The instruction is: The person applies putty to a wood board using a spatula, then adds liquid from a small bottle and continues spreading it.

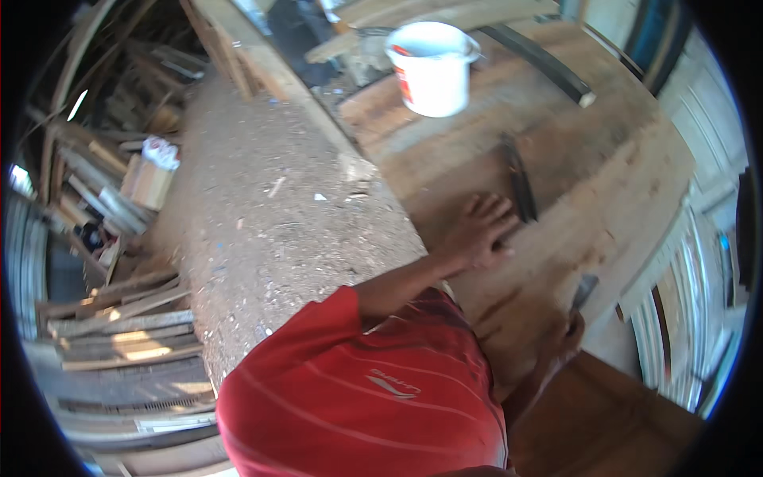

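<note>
My left hand [483, 232] lies on a broad wooden board [572, 238], fingers spread and holding nothing. Just beyond its fingertips is a narrow dark strip [520, 179] on the same surface. Lower right, my right hand [566, 338] is closed around a putty knife [586, 291], whose grey blade points away from me over the board. The handle is mostly hidden inside the fist. Darker brown patches mark the wood between my two hands.
A white bucket [433, 71] stands at the board's far left part. A long dark bar [544, 65] lies to its right. On the left is a debris-strewn ground [262, 207] with stacked timber [127, 326] beyond. Pale panels [691, 310] lean along the right side.
</note>
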`<action>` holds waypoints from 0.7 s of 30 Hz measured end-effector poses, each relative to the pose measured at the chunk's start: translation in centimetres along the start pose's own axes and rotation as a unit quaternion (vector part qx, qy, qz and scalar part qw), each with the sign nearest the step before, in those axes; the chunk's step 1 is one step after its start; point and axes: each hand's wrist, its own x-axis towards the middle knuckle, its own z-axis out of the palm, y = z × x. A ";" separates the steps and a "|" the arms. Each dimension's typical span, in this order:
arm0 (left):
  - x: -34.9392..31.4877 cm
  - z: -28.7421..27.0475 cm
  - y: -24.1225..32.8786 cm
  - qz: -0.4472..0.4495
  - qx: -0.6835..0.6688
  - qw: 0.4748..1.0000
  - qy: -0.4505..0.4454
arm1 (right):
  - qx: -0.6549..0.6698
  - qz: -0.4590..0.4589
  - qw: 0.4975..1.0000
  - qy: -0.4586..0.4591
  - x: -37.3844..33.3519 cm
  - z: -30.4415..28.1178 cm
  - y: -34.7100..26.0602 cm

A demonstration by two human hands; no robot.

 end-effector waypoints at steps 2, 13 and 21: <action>-0.3 -0.5 -0.3 -0.002 0.006 1.000 0.004 | 0.003 -0.052 0.998 0.029 0.3 0.2 0.4; 0.2 0.6 -0.6 0.005 -0.001 1.000 -0.026 | -0.241 -0.082 0.967 -0.015 -2.6 -2.2 -3.7; -0.7 0.7 -1.8 0.016 -0.015 0.999 -0.025 | -0.159 -0.041 0.986 0.020 -7.1 -0.9 -5.6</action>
